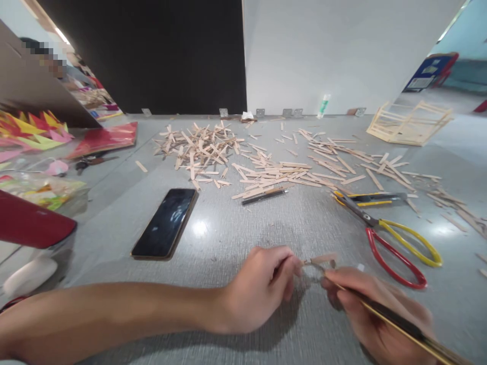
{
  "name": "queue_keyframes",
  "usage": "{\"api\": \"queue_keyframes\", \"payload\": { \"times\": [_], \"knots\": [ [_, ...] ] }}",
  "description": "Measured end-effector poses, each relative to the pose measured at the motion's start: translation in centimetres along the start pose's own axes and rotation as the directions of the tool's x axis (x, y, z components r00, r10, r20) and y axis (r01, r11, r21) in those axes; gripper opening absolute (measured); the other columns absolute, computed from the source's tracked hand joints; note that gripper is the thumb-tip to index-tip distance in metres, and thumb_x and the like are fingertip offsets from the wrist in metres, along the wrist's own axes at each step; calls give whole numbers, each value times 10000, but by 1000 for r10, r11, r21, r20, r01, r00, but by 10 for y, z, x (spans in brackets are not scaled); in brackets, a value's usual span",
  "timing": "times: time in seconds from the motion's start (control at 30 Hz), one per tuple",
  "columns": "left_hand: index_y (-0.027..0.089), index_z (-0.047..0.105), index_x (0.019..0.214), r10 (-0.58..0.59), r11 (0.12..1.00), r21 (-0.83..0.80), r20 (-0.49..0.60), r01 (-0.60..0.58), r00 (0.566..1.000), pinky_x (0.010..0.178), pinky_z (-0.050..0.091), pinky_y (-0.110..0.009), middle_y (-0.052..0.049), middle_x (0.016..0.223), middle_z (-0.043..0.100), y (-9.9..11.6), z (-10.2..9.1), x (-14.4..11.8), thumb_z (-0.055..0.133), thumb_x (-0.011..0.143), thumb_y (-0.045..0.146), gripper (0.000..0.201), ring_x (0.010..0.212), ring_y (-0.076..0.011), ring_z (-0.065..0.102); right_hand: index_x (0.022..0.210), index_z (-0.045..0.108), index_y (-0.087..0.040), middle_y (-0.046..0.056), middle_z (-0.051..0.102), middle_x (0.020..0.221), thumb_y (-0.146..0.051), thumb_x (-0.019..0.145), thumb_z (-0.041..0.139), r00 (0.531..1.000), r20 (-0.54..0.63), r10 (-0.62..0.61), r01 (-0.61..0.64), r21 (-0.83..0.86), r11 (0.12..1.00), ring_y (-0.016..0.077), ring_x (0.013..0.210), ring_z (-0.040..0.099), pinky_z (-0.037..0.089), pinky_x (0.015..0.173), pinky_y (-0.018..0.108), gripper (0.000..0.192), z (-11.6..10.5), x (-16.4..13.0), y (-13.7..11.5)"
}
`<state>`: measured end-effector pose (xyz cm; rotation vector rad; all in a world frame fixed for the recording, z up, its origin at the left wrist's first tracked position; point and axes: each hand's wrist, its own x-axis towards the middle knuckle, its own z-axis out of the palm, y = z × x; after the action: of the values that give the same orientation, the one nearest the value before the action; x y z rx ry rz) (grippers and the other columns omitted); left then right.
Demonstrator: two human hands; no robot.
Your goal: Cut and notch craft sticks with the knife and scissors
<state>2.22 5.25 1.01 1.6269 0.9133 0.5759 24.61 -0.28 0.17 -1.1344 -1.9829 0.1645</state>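
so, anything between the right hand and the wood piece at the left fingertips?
Nothing visible but the tip of the right hand's own tool; whether it touches the wood piece is too blurred to tell. The scissors lie farther out, clear of that gap.

Phone [165, 223] up-left of your left hand [258, 289], scissors [368, 220] just past your right hand [376, 309], stick mess [201, 147] behind phone, all on table [102, 218].

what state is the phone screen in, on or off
Apparently off: the screen is dark, with only faint reflections.
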Motion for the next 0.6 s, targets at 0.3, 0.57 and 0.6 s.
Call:
{"api": "queue_keyframes", "payload": {
  "times": [0.3,0.57,0.6],
  "knots": [
    [193,547,845,1,988,-153,6,0,1000,433,332,-175,58,560,543,0,0,0,373,1091,385,357,383,-61,404,1350,611,-246,-16,828,941,-124,956,581,993,3,-121,121,-62,991,131,632,779,651,787,165,414,-3,-3,-6],
    [172,617,811,3,991,-135,-38,-8,999,461,336,-165,53,534,538,3,0,-2,452,1055,323,330,452,-70,440,1314,598,-292,-46,842,961,-248,1034,546,995,85,50,-46,-55,997,157,664,795,679,794,221,288,-8,-2,-12],
    [171,618,812,1,991,-134,-37,-6,999,460,335,-165,53,533,537,3,0,-2,451,1056,325,334,450,-69,436,1324,599,-288,-42,843,962,-259,1035,550,995,92,36,-31,-52,998,158,659,797,679,799,221,295,-8,-3,-12]
  ]
}}
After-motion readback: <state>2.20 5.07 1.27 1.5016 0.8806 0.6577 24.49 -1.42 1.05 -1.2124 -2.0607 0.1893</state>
